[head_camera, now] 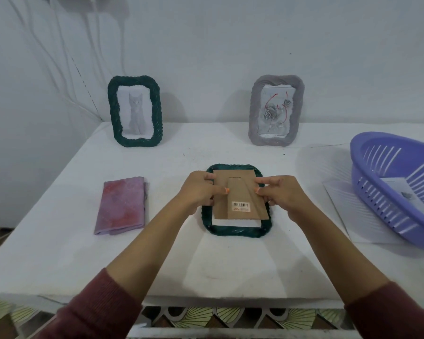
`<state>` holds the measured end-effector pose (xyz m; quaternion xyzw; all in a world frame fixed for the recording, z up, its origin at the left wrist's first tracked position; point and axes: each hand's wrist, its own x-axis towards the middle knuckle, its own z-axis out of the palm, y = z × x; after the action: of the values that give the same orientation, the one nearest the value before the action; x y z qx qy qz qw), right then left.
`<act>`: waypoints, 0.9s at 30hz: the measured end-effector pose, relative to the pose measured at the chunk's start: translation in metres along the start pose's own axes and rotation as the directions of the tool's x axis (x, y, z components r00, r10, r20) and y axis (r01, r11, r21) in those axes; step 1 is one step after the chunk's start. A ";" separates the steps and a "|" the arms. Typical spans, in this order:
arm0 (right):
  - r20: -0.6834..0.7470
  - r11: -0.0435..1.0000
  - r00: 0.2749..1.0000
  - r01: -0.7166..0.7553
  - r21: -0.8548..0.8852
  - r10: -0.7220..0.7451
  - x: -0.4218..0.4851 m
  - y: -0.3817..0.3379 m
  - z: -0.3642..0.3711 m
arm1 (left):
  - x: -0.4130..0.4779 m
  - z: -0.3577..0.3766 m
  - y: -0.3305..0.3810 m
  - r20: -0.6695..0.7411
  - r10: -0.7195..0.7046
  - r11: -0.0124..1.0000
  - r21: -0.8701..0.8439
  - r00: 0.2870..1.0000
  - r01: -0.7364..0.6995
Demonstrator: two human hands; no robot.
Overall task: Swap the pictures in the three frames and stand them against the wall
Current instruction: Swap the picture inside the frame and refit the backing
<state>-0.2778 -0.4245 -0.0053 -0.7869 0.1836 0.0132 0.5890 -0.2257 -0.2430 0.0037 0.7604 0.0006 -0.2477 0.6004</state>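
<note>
A dark green frame (238,230) lies face down on the white table in the middle. On it rests its brown cardboard back (220,206) with a barcode label on the stand flap; white paper shows below the cardboard's lower edge. My left hand (198,190) grips the cardboard's left edge and my right hand (280,194) its right edge. Against the wall stand a second dark green frame (113,118) with a cat picture and a grey frame (255,128) with a rose picture.
A folded pink-purple cloth (120,205) lies left of the flat frame. At the right stands a purple plastic basket (367,182) holding a picture sheet, with a white sheet (345,209) under it. Cables hang down the wall at the far left.
</note>
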 end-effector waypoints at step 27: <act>-0.010 0.994 0.999 -0.038 -0.100 0.038 0.009 -0.001 0.005 | 0.011 -0.001 0.002 -0.022 -0.008 0.994 0.111 1.000 0.010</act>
<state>-0.2680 -0.4224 -0.0075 -0.8119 0.2000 0.0305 0.5477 -0.2148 -0.2463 0.0011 0.7952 -0.0033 -0.2420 0.5560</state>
